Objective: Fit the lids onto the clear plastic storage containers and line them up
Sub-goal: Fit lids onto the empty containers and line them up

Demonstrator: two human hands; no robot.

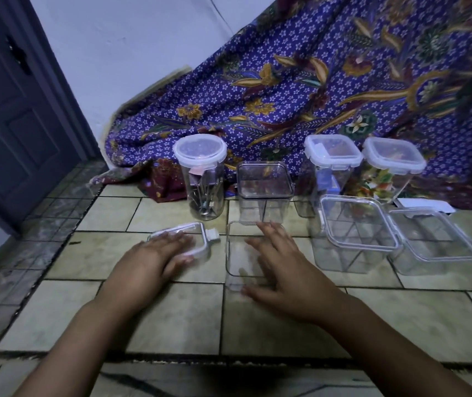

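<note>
Rests left hand flat, fingers straight, on a loose square lid on the tiled floor; spreads right hand over the lidless clear container just beside it.

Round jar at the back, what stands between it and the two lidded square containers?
In the head view, one clear square container, no white-rimmed lid on it, stands between the round jar and the lidded square containers.

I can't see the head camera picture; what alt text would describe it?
A person's left hand rests on a white-rimmed lid on a tiled floor, while the right hand reaches over an open clear container. More containers, some lidded, stand behind, against purple patterned cloth.
</note>
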